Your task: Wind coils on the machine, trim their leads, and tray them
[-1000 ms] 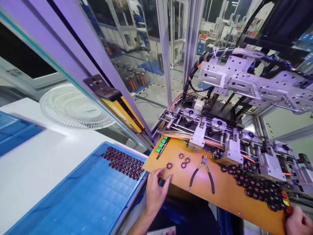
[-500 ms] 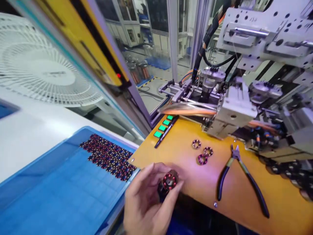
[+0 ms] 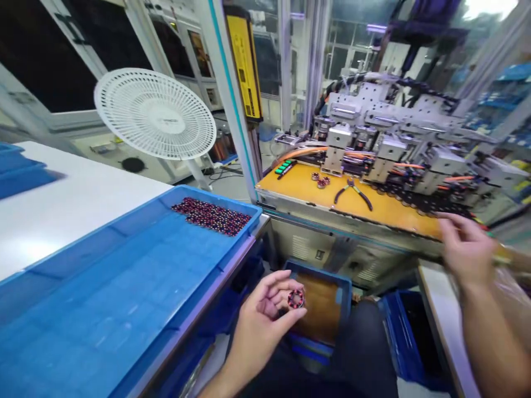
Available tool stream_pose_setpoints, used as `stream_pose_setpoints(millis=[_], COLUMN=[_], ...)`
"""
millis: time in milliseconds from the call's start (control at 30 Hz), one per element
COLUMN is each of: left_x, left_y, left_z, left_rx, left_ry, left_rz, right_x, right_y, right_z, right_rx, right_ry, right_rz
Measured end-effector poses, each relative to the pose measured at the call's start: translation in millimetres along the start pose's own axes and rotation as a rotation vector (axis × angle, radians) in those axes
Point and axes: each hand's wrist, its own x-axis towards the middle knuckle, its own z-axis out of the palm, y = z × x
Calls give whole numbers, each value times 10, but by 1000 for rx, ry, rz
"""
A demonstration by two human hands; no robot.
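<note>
My left hand point(image 3: 267, 315) is in the lower middle, its thumb and fingers curled around a small round motor stator point(image 3: 296, 299). The stator's ring of red and dark windings faces up toward me; whether others lie behind it is hidden. On the right, my right hand point(image 3: 468, 249) reaches to the front edge of the orange work plate point(image 3: 298, 185), beside a row of dark round parts point(image 3: 409, 203). Its fingertips are blurred, so what they touch does not show. Several loose stators point(image 3: 321, 181) lie on the plate near the black-handled pliers point(image 3: 352, 190).
A blue tray point(image 3: 103, 232) on the left holds rows of stators point(image 3: 213, 215) at its far end. Behind the plate stands a machine point(image 3: 384, 149). A white fan point(image 3: 157, 113) and a metal post point(image 3: 232, 99) rise beyond the tray. A lower blue bin point(image 3: 346, 298) sits below the plate.
My view has pulled back and turned right, away from the plate. My left hand with the stator is now off the plate, above the floor bin. My right hand has come into view.
</note>
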Motion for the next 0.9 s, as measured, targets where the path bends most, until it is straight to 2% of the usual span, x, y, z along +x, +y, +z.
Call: stream_pose_setpoints(millis=[67,167,233,300,433,567,700,800,900], left_x=[-292,-634,-799,-920,-1065,-1075,-890,-663,-464], left_y=[80,168,196,206,226,277,309,282,229], left_z=[-1,18,30,39,55,83,147,221,323], left_rx=[119,219,246,267,258,208,139,84,59], left_ry=[-19,-39,-76,-122,-158,-118,-88,-137,-200], left_rz=[114,298,385,432,446,417,365,322,324], right_x=[-334,-789,-988,-1103,-1177,-1185,-1265,-1336,-1309], right_y=[-365,-953,-1227,-1339,-1256,-1173,-1161,-1096,-963], right_z=[-163,-347,-464,-556,-607,-632,-690,-660,-565], right_rx=[107,437,505,455,382,429,563,652,710], right_ry=[-191,-560,-698,-764,-776,-803,-838,-842,-861], right_rz=[-170,-624,-795,-859,-895,-878,-781,-686,-441])
